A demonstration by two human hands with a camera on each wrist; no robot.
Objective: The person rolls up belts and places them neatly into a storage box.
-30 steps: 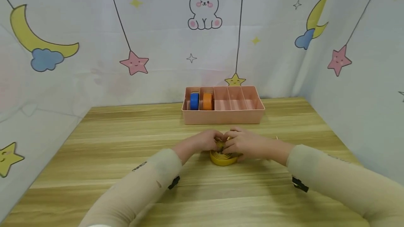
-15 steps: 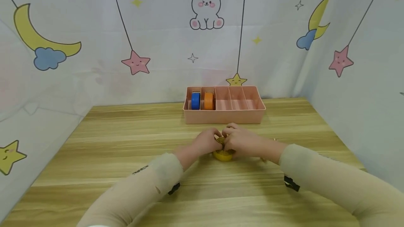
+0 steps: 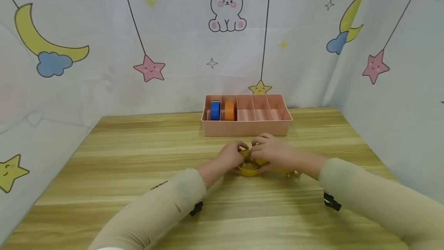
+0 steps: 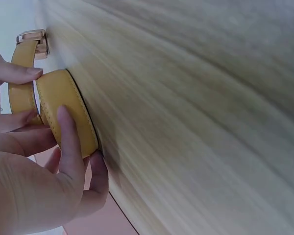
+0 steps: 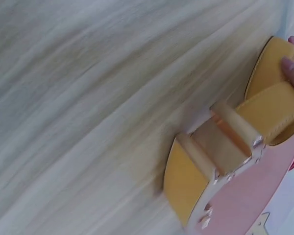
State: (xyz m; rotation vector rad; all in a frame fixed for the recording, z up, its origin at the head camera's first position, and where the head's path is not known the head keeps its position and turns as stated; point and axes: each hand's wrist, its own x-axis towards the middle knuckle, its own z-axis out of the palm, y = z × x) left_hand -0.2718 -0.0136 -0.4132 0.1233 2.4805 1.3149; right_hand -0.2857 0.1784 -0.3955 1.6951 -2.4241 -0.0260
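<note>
A yellow leather belt lies partly wound into a flat, many-layered coil in front of the pink box. My left hand grips the coil from its left side, with thumb and fingers on the outer layer in the left wrist view. From the other side my right hand pinches the strap where it leaves the coil. Past that hand the loose strap runs to a gold-coloured metal buckle, close over the table in the right wrist view.
At the back of the wooden table stands a pink divided box. Its leftmost compartment holds a blue rolled belt, the one beside it an orange rolled belt. A patterned white curtain rises behind.
The coil and both hands have shifted slightly right. My right hand has drawn back a little from the coil, and more of the strap and buckle end shows beneath it.
</note>
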